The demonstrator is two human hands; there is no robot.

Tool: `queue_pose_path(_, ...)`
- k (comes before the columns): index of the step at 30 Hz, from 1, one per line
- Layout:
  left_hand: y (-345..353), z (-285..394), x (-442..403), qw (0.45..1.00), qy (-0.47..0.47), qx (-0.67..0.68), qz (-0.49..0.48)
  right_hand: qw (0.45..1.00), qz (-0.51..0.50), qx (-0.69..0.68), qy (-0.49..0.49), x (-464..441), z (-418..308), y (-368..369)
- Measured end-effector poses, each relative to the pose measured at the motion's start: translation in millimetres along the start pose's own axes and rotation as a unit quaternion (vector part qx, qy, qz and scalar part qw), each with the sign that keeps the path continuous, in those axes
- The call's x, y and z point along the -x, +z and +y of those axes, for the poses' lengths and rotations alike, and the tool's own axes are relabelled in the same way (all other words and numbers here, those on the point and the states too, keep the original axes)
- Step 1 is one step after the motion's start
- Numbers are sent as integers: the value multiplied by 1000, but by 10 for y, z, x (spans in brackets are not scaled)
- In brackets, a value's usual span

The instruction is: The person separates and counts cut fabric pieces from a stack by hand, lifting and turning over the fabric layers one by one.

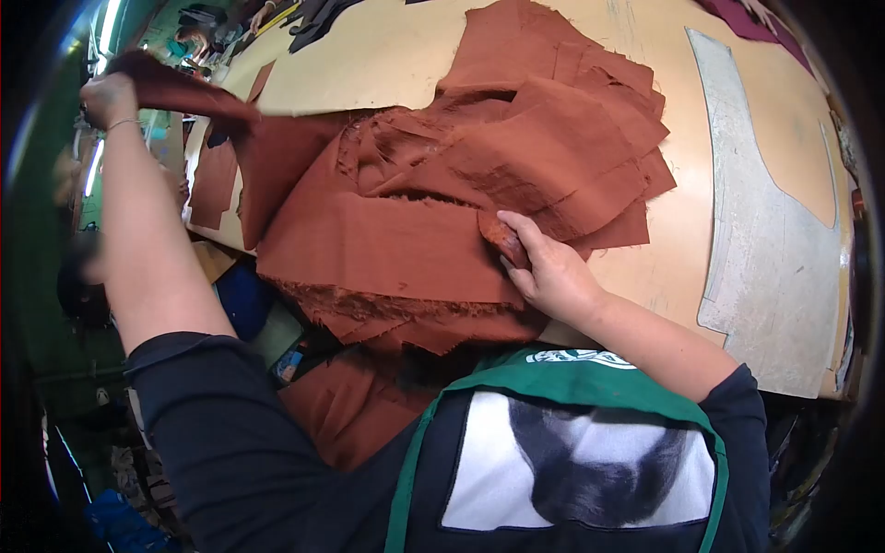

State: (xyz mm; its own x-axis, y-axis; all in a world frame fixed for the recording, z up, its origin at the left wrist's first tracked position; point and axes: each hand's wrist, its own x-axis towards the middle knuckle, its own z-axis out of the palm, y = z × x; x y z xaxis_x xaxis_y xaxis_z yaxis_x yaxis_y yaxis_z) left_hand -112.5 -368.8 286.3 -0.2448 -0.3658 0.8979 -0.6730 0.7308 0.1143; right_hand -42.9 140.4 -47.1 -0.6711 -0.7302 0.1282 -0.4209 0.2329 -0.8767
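My left hand (pixel 109 100) is raised at the far upper left, closed on the end of a rust-brown strip of cloth (pixel 198 100). The strip runs down to the right, toward a large heap of rust-brown cloth pieces (pixel 387 240) with frayed edges. My right hand (pixel 560 276) rests over the heap's right side. Its fingers and thumb close around a small reddish-brown piece with a rounded end (pixel 502 240); whether it is rolled cloth or something solid, I cannot tell. Several cloth layers (pixel 562 138) lie overlapped and rumpled behind that hand.
The heap lies on a pale tan table (pixel 359 64) and hangs over its near edge. A grey flat pattern piece (pixel 761 221) lies at the right. More rust-brown cloth (pixel 355 405) is below the edge. Dark cloth (pixel 318 23) and another person's hand (pixel 263 17) show at the far side.
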Motion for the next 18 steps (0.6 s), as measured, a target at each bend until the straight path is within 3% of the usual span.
queue_pose_path(1, -102, -42, -153, 998, -2, 54, 17, 1000, 2, 10, -8, 2, -5, -3)
queue_pose_path(4, -42, -101, -350, 998, -18, 51, 42, 999, 5, 34, -21, 16, -1, 10)
queue_pose_path(7, 119, -26, -229, 994, 106, 10, -39, 999, 17, 22, -34, 18, -4, 11)
queue_pose_path(8, 194, 106, -120, 996, 85, 28, -12, 1000, 9, 15, -21, 24, 0, 2)
queue_pose_path(12, 1080, 30, -95, 915, 401, -52, 1, 1000, -4, -8, 11, 18, 11, -3)
queue_pose_path(14, 552, 821, 652, 961, 248, 108, -59, 1000, 0, -13, 5, 8, 8, 2)
queue_pose_path(15, 552, 925, 697, 963, 264, 36, -47, 1000, 3, -14, 1, 7, 7, 1)
queue_pose_path(18, 509, 1112, 770, 968, 194, 159, -13, 1000, -4, -17, 15, 11, -16, -27)
